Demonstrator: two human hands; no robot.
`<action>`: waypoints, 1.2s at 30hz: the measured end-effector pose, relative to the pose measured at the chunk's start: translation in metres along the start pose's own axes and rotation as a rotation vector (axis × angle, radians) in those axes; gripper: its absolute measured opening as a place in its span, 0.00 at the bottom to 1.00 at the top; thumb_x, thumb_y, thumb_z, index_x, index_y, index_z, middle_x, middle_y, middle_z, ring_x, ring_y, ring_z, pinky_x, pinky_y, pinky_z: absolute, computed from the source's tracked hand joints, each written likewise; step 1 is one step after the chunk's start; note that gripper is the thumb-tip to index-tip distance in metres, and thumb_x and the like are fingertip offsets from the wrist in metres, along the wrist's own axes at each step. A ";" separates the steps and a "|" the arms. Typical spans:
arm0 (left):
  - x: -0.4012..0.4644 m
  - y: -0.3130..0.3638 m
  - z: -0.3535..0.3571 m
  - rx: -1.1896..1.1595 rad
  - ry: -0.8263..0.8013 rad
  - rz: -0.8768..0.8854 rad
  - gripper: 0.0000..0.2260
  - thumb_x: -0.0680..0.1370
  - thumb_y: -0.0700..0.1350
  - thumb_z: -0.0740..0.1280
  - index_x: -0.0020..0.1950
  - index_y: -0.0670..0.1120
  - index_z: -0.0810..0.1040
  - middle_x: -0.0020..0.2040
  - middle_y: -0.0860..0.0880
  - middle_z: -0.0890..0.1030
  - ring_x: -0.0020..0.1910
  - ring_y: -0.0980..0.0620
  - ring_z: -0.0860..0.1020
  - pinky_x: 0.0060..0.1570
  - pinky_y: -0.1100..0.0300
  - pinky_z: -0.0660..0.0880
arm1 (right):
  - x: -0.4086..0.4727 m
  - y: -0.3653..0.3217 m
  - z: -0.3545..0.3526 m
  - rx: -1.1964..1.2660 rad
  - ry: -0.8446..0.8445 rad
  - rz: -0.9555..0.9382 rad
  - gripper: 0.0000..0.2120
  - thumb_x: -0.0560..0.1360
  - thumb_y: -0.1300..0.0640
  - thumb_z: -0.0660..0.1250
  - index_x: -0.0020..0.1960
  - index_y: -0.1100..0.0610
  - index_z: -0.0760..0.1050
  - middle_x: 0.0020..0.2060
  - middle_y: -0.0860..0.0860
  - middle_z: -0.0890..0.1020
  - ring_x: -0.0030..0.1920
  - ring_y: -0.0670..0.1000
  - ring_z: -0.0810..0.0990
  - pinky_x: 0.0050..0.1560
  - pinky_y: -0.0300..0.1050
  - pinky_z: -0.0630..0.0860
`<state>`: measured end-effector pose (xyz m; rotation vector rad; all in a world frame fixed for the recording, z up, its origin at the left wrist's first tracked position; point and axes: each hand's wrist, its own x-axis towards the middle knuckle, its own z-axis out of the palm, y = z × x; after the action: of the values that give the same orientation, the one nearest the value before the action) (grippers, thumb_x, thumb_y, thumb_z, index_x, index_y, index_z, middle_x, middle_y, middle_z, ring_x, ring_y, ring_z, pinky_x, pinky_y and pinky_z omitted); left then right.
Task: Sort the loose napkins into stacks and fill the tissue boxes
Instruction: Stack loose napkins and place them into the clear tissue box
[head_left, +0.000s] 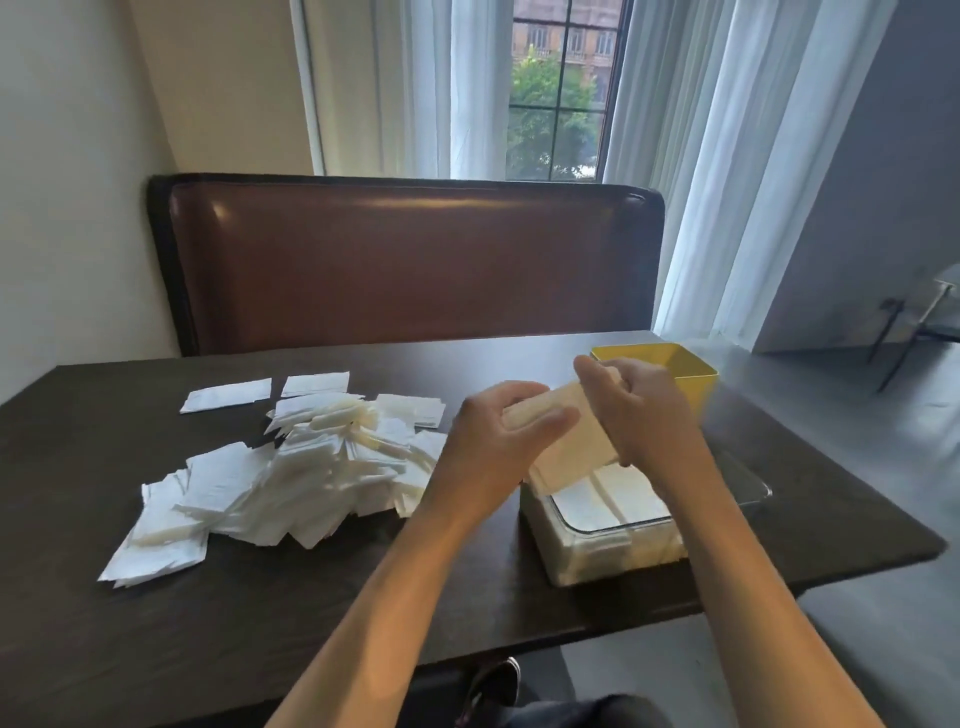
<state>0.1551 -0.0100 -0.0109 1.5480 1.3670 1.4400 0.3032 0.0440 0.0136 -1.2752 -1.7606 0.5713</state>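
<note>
I hold a squared stack of napkins (569, 436) between both hands, tilted, its lower edge just above the opening of the clear tissue box (602, 525) at the right side of the worktop (260, 597). My left hand (498, 436) grips the near-left end with fingers curled over the top; my right hand (639, 410) grips the far-right end, thumb and fingers wrapped round it. The box already contains napkins up to near its rim, as far as I can judge through the clear wall. Risk one: the stack enters at an angle and its lower corner catches the rim, fanning the sheets. Risk two: the remaining space is too shallow, so pressing down buckles the stack or slides the box toward the worktop edge, which lies near. Risk three: uneven grip pressure lets inner sheets slip out onto the loose napkin pile (291, 473) at the left. The yellow box (685, 371) stands just behind my right hand and may be knocked on withdrawal.
</note>
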 end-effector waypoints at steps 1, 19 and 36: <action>0.002 0.002 0.004 0.035 -0.072 0.002 0.12 0.77 0.53 0.73 0.56 0.49 0.83 0.47 0.53 0.84 0.44 0.59 0.81 0.39 0.69 0.74 | 0.004 0.003 -0.008 -0.012 -0.028 0.037 0.19 0.79 0.42 0.61 0.39 0.54 0.78 0.35 0.54 0.80 0.40 0.57 0.82 0.36 0.48 0.76; 0.051 0.015 0.116 -0.249 -0.163 -0.410 0.12 0.84 0.46 0.58 0.68 0.46 0.68 0.55 0.45 0.78 0.52 0.47 0.79 0.43 0.54 0.78 | 0.026 0.064 -0.047 0.497 -0.072 0.526 0.16 0.82 0.47 0.59 0.61 0.58 0.75 0.54 0.56 0.81 0.53 0.59 0.81 0.57 0.55 0.78; 0.071 -0.011 0.146 -0.395 -0.392 -0.764 0.24 0.79 0.37 0.69 0.72 0.44 0.65 0.68 0.40 0.75 0.66 0.39 0.76 0.69 0.42 0.72 | 0.016 0.130 -0.083 0.338 -0.130 0.588 0.26 0.83 0.38 0.48 0.61 0.55 0.75 0.58 0.53 0.81 0.55 0.50 0.79 0.56 0.46 0.70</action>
<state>0.2824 0.0895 -0.0300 0.8423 1.1524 0.8065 0.4397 0.0975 -0.0368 -1.5293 -1.2934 1.2503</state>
